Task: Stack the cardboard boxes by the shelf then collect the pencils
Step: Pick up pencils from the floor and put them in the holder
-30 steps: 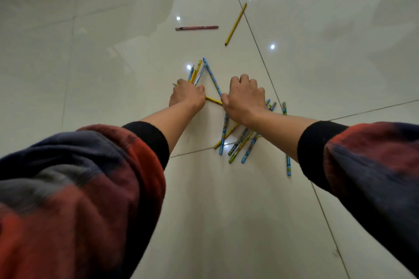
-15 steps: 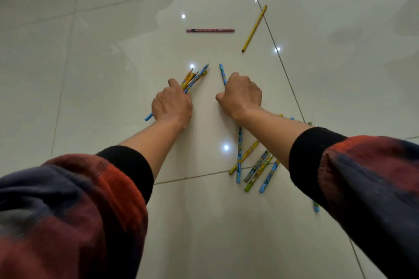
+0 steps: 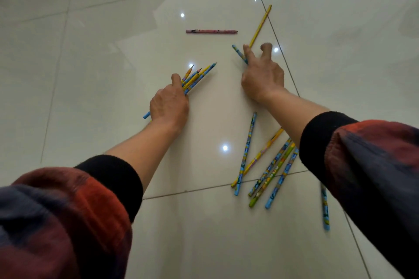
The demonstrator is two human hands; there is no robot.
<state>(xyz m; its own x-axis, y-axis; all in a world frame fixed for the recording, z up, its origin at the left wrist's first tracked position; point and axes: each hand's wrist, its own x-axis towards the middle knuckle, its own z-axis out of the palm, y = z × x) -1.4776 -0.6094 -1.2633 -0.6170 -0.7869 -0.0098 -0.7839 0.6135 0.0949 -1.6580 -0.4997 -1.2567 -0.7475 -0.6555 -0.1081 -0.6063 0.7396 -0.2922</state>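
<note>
My left hand (image 3: 169, 103) grips a bundle of several blue and yellow pencils (image 3: 196, 76), tips pointing up and right. My right hand (image 3: 263, 72) reaches forward; its thumb and forefinger pinch a blue pencil (image 3: 238, 52), the other fingers spread toward the lower end of a yellow pencil (image 3: 260, 26). A pink pencil (image 3: 212, 31) lies flat farther out. Under my right forearm several loose pencils (image 3: 267, 165) lie fanned on the floor, with one blue pencil (image 3: 325, 208) apart at the right. No cardboard boxes are in view.
The floor is glossy pale tile (image 3: 90, 75) with dark grout lines and bright light reflections. My patterned red and dark sleeves fill the lower corners.
My right hand has lifted off the floor and moved forward toward the yellow pencil, carrying the blue pencil. My left hand keeps its bundle.
</note>
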